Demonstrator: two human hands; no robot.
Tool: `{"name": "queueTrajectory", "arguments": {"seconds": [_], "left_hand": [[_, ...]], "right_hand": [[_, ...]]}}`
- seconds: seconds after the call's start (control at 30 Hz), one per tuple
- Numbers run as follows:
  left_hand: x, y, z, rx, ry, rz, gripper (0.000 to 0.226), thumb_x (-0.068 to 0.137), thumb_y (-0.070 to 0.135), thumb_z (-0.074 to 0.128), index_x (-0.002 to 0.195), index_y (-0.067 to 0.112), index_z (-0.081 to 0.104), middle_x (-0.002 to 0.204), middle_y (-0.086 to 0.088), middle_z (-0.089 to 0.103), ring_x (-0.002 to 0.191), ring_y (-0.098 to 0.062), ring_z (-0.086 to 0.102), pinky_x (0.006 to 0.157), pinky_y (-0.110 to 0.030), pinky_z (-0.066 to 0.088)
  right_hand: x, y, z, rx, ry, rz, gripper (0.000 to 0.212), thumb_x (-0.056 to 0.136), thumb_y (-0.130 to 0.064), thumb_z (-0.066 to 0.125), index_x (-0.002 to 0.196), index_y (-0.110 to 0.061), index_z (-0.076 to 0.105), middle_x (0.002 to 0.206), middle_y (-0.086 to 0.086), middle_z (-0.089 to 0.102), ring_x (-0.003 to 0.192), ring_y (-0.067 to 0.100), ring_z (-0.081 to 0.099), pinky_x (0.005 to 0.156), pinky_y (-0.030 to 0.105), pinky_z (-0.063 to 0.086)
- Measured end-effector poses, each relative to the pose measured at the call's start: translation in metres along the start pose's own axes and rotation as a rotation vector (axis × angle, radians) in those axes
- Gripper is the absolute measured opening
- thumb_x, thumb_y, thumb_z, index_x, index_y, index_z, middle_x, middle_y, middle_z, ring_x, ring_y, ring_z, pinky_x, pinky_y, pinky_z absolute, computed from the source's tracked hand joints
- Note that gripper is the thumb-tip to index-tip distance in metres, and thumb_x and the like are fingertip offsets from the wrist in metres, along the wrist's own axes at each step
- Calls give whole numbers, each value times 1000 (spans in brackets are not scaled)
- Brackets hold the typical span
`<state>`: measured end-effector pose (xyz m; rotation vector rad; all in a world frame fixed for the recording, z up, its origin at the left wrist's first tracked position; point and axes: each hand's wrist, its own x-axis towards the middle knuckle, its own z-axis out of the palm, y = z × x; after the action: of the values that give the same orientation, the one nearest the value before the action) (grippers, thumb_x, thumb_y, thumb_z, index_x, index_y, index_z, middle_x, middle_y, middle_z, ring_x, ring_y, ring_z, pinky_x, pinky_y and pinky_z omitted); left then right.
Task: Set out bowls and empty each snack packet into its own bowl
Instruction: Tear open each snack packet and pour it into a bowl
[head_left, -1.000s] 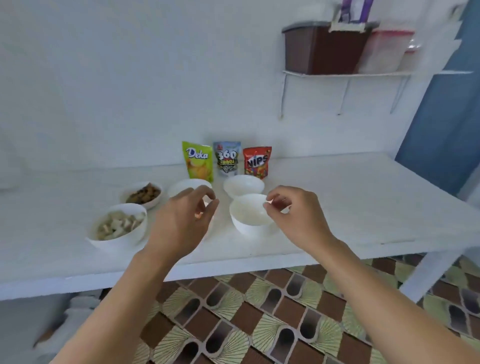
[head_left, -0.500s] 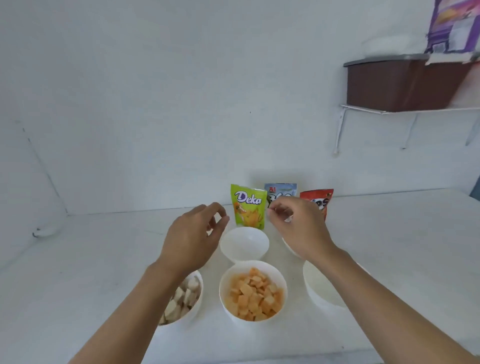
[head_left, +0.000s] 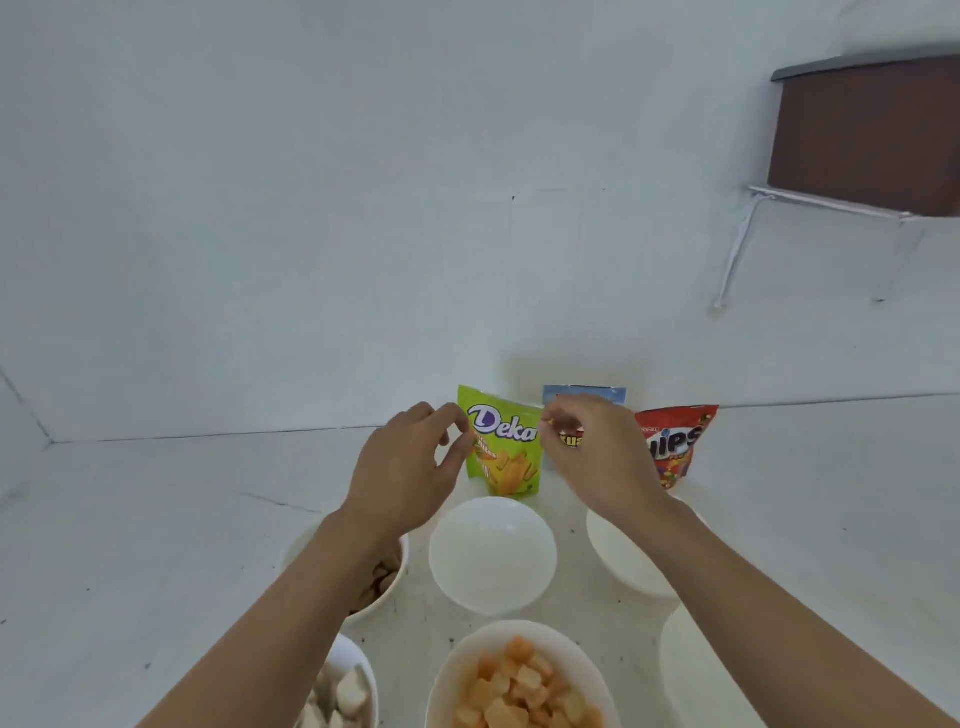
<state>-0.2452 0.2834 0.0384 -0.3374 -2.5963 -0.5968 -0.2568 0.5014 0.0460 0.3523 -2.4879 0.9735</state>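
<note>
closing in on the green deka packet (head_left: 503, 446), upright on the desk (head_left: 156, 519) between both grips. left hand (head_left: 402, 470) and right hand (head_left: 589, 457) half-curled, holding nothing. best to pinch the top corners, tear clear of the seal, then tip into the empty white bowl (head_left: 492, 556) just nearer than the grips.

Green Deka packet (head_left: 501, 441) upright at wall, left hand (head_left: 402, 475) and right hand (head_left: 592, 457) flanking its top corners, fingers curled, empty white bowl (head_left: 492, 555) just before it, red Nips packet (head_left: 675, 444) rightward
</note>
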Motion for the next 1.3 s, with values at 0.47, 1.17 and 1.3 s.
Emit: {"name": "queueTrajectory", "arguments": {"seconds": [0.47,1.17,1.3], "left_hand": [[116,-46,112,128,-33,-32,27,99,43,50,124,34,56,117,0,56,108,-24,54,81,-42,50],[109,-65,81,146,-127,43,20,101,22,47,118,23,58,117,-7,52,98,-29,56,73,-43,54],[103,-73,46,169,-1,25,20,98,25,44,111,25,60,111,-6,54,94,-30,56,72,-44,51]], "right_hand": [[96,75,81,-212,-115,-19,20,95,-32,57,111,-22,66,99,-4,57,96,18,53,81,41,48],[104,41,97,-188,-120,-124,27,105,-29,42,96,-12,60,86,2,62,73,24,59,67,41,48],[110,9,99,-158,-49,-194,26,105,-27,43,93,-12,60,84,2,61,68,25,56,65,41,47]]}}
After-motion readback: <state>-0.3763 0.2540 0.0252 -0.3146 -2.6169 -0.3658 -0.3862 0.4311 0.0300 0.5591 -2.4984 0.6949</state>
